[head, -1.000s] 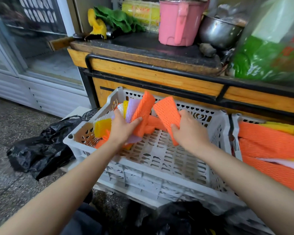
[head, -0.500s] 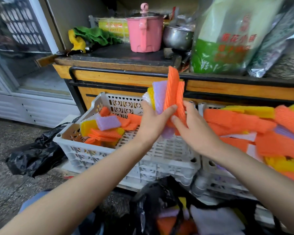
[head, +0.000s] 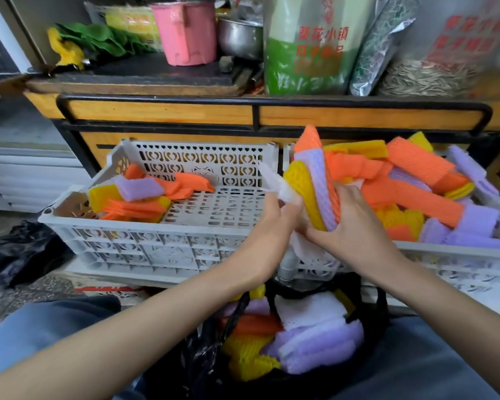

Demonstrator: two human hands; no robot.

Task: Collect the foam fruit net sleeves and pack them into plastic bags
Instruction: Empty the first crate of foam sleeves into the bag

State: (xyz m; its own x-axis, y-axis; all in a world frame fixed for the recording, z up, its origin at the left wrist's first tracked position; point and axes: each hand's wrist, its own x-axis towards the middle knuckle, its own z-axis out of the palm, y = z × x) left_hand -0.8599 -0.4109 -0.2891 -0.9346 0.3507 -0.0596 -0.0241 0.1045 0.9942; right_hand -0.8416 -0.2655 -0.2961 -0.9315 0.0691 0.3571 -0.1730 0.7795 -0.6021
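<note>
- The left hand and right hand both grip a bundle of foam net sleeves. It stands upright over the gap between the left crate and right crate, above the black plastic bag.
- The white sleeve juts loosely from the bundle's left edge and could slip free and land outside the bag.
- The bag's mouth sags, so sleeves pushed down may catch its rim.
- Red characters on the green-and-white packet read 葵花小鎮; the lower lines are too blurred to read.

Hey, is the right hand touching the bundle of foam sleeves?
Touching: in the head view the right hand grips the bundle of foam sleeves, fingers curled round it.
</note>
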